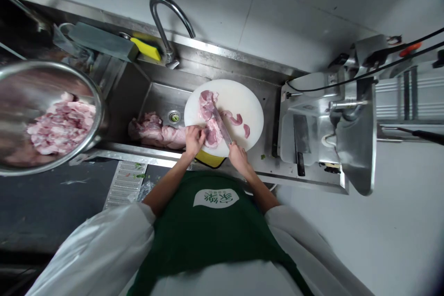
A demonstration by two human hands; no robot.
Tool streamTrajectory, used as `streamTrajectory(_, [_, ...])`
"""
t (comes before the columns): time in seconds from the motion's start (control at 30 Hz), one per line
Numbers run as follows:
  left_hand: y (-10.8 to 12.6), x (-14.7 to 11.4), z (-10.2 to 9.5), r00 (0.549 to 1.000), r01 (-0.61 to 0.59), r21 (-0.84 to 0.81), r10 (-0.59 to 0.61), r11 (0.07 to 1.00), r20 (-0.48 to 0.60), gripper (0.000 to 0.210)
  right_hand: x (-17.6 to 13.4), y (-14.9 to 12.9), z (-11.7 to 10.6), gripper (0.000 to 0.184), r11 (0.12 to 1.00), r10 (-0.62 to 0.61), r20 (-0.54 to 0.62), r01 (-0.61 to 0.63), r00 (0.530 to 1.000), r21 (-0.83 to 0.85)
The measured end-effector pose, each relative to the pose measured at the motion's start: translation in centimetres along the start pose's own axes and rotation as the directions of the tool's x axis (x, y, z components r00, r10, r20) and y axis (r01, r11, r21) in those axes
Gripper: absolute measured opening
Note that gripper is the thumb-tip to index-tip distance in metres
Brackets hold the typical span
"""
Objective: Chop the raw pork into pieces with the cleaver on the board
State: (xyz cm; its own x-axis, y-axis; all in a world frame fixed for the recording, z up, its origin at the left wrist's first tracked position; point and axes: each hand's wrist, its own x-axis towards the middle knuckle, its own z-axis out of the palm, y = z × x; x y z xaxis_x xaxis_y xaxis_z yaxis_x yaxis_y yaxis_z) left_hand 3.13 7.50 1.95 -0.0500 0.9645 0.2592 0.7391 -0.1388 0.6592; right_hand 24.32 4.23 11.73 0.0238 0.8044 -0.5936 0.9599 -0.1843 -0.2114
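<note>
My right hand (238, 156) is wrapped round the handle of a knife (222, 126), whose blade lies against a piece of raw meat (212, 135) on a round white cutting board (255, 101). At the left edge of the board, my left hand (195, 140) has its curled fingers on the near side of that meat. A thicker part of the meat (207, 103) lies beyond the blade. To the right of the blade are a few cut slices (236, 119). More raw meat (152, 130) lies in the sink, reaching up to my left hand.
A steel bowl (99, 106) of cut meat pieces (64, 122) stands at the left. A faucet (165, 39) rises behind the sink (161, 95). On the right is a slicing machine (357, 134) with a cleaver (300, 141) on it. A yellow-handled tool (147, 49) lies behind the sink.
</note>
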Motion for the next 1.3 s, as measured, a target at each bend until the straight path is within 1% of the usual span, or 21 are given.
streamTrajectory(0.07, [0.3, 0.5, 0.9, 0.994, -0.026, 0.022, 0.023, 0.999, 0.106, 0.014, 0.4, 1.3, -0.4, 0.034, 1.000, 0.006, -0.002, -0.006, 1.000, 0.006])
streamTrajectory(0.13, [0.3, 0.8, 1.4, 0.987, -0.030, 0.055, 0.021, 0.998, 0.159, 0.013, 0.5, 2.6, -1.0, 0.035, 1.000, 0.021, -0.012, -0.020, 1.000, 0.018])
streamTrajectory(0.2, [-0.1, 0.7, 1.5, 0.987, -0.024, 0.074, 0.012, 0.997, 0.159, 0.014, 0.2, 3.5, -1.7, 0.036, 0.999, 0.035, -0.037, -0.034, 0.999, 0.027])
streamTrajectory(0.27, [-0.5, 0.4, 1.3, 0.988, -0.028, 0.068, 0.018, 0.997, 0.151, 0.015, -0.5, 3.7, -2.5, 0.036, 0.999, 0.046, -0.066, -0.044, 0.997, 0.022])
streamTrajectory(0.33, [-0.8, -0.1, 1.1, 0.991, -0.016, 0.052, 0.009, 0.998, 0.131, 0.016, -1.4, 3.3, -3.5, 0.038, 0.998, 0.054, -0.115, -0.053, 0.992, 0.016])
streamTrajectory(0.4, [-0.9, -0.6, 1.1, 0.994, 0.012, 0.030, -0.015, 0.999, 0.105, 0.017, -2.4, 2.3, -4.5, 0.044, 0.998, 0.063, -0.204, -0.061, 0.977, 0.018])
streamTrajectory(0.47, [-1.0, -1.2, 1.2, 0.996, 0.035, -0.002, -0.035, 0.999, 0.083, 0.019, -3.1, 1.0, -4.8, 0.051, 0.998, 0.066, -0.296, -0.060, 0.953, 0.030])
streamTrajectory(0.5, [-1.1, -1.5, 1.3, 0.997, 0.039, -0.019, -0.038, 0.999, 0.074, 0.020, -3.3, 0.3, -4.7, 0.053, 0.998, 0.061, -0.319, -0.053, 0.946, 0.033])
streamTrajectory(0.53, [-1.1, -1.7, 1.3, 0.997, 0.039, -0.032, -0.037, 0.999, 0.066, 0.020, -3.4, -0.2, -4.2, 0.054, 0.998, 0.054, -0.315, -0.047, 0.948, 0.031])
streamTrajectory(0.57, [-1.2, -1.9, 1.3, 0.998, 0.038, -0.040, -0.035, 0.998, 0.059, 0.020, -3.3, -0.6, -3.6, 0.052, 0.999, 0.044, -0.277, -0.038, 0.960, 0.024])
streamTrajectory(0.63, [-1.4, -2.0, 1.3, 0.998, 0.037, -0.035, -0.035, 0.999, 0.052, 0.019, -3.1, -0.5, -2.1, 0.044, 1.000, 0.010, -0.129, -0.010, 0.992, -0.002])
streamTrajectory(0.7, [-1.6, -1.9, 1.2, 0.997, 0.036, -0.013, -0.035, 0.999, 0.066, 0.017, -2.9, 0.9, -0.9, 0.037, 0.999, -0.007, 0.002, 0.007, 1.000, -0.036])
streamTrajectory(0.73, [-1.6, -1.8, 1.2, 0.997, 0.036, -0.001, -0.035, 0.999, 0.071, 0.016, -2.9, 2.0, -0.7, 0.035, 0.999, -0.010, 0.038, 0.012, 0.999, -0.052])
streamTrajectory(0.83, [-1.9, -1.7, 1.3, 0.997, 0.037, 0.017, -0.038, 0.999, 0.061, 0.013, -3.1, 5.1, -1.4, 0.032, 0.995, 0.002, 0.045, 0.002, 0.999, -0.097])
streamTrajectory(0.9, [-2.0, -1.8, 1.5, 0.999, 0.038, 0.003, -0.038, 0.999, 0.035, 0.013, -3.4, 5.9, -2.3, 0.032, 0.993, 0.020, 0.018, -0.018, 1.000, -0.120])
streamTrajectory(1.0, [-2.0, -2.1, 1.5, 1.000, 0.007, -0.063, -0.008, 0.998, -0.008, 0.013, -3.9, 4.4, -2.8, 0.034, 0.992, 0.039, -0.070, -0.047, 0.997, -0.117])
streamTrajectory(1.1, [-1.9, -2.4, 1.1, 0.998, -0.029, -0.128, 0.021, 0.991, -0.065, 0.011, -4.0, 1.8, -1.9, 0.036, 0.997, 0.022, -0.135, -0.032, 0.991, -0.068])
streamTrajectory(1.13, [-1.9, -2.6, 0.9, 0.996, -0.037, -0.138, 0.025, 0.990, -0.082, 0.011, -4.0, 1.3, -1.5, 0.036, 0.998, 0.017, -0.129, -0.024, 0.992, -0.056])
streamTrajectory(1.2, [-1.9, -3.0, 0.5, 0.993, -0.044, -0.145, 0.028, 0.988, -0.113, 0.010, -3.9, 1.1, -1.0, 0.032, 0.999, 0.011, -0.066, -0.014, 0.998, -0.047])
streamTrajectory(1.27, [-2.1, -3.4, 0.1, 0.991, -0.043, -0.145, 0.024, 0.988, -0.133, 0.011, -4.0, 1.8, -1.1, 0.028, 0.998, 0.005, -0.013, -0.006, 1.000, -0.056])
streamTrajectory(1.3, [-2.3, -3.7, -0.1, 0.989, -0.035, -0.142, 0.014, 0.989, -0.145, 0.011, -4.1, 2.3, -1.3, 0.027, 0.998, 0.000, -0.017, -0.001, 1.000, -0.062])
